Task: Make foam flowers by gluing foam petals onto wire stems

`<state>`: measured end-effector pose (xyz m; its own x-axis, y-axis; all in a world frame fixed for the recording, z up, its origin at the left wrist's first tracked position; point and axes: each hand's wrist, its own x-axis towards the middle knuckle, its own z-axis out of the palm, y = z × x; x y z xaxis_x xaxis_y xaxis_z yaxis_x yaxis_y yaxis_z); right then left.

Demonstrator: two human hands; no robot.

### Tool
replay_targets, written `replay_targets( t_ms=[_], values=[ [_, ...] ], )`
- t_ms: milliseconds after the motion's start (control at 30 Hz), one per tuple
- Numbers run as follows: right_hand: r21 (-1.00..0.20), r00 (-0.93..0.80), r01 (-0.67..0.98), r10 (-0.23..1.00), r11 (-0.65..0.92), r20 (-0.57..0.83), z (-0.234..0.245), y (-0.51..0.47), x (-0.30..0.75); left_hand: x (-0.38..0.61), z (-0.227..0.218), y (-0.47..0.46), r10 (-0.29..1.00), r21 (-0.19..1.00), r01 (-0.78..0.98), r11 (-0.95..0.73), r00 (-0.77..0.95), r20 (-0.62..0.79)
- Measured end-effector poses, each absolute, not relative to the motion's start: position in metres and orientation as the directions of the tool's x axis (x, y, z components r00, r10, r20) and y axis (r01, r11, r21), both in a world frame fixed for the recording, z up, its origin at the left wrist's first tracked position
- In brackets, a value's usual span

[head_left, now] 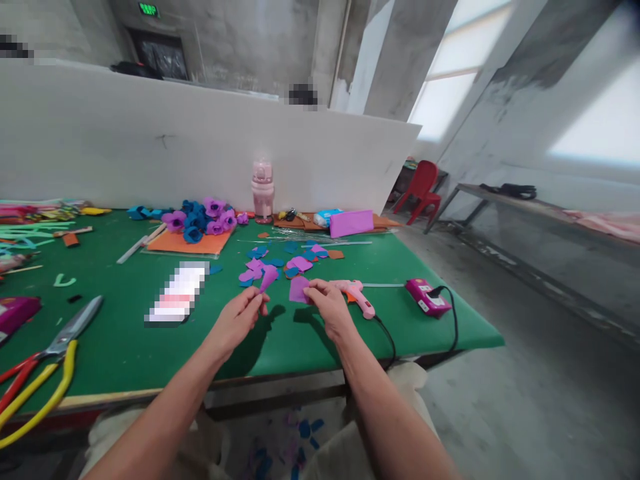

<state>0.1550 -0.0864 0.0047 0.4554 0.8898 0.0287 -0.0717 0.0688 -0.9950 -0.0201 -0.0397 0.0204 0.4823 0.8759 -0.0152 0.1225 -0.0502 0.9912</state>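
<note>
Between the fingertips of my left hand is a rolled purple paper petal, narrow at the pinched end and wider at the top. My right hand pinches a flat purple petal by its right edge. The two pieces are apart, both held above the green table. Just beyond them lie loose purple petals and blue petals in a scattered pile. A pink glue gun rests right behind my right hand, with a clear glue stick at its back.
Finished purple and blue flowers lie on orange sheets. A pink bottle stands by the white partition. Large shears lie at left. A blurred-out phone-like rectangle is left of my hands. The glue gun's cord hangs over the front edge.
</note>
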Motion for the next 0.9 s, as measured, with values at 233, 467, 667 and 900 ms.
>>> replay_targets(
  t_ms=[233, 467, 667, 900],
  values=[
    [-0.992, 0.526, 0.023, 0.843, 0.120, 0.114, 0.003, -0.084, 0.152, -0.013, 0.013, -0.046, 0.830, 0.999, -0.040, 0.022, 0.558, 0.004],
    [-0.991, 0.521, 0.061, 0.843, 0.119, 0.134, 0.004, -0.082, 0.150, -0.008, 0.003, -0.047, 0.886, 0.990, -0.093, 0.109, 0.461, -0.054],
    [-0.973, 0.556, 0.200, 0.804, 0.117, 0.211, 0.003, -0.082, 0.148, -0.003, 0.000, -0.050, 0.897, 0.984, -0.124, 0.130, 0.438, -0.064],
    [-0.957, 0.573, 0.244, 0.773, 0.154, 0.271, 0.005, -0.085, 0.146, 0.002, -0.007, -0.054, 0.875, 0.963, -0.171, 0.207, 0.473, -0.105]
  ],
)
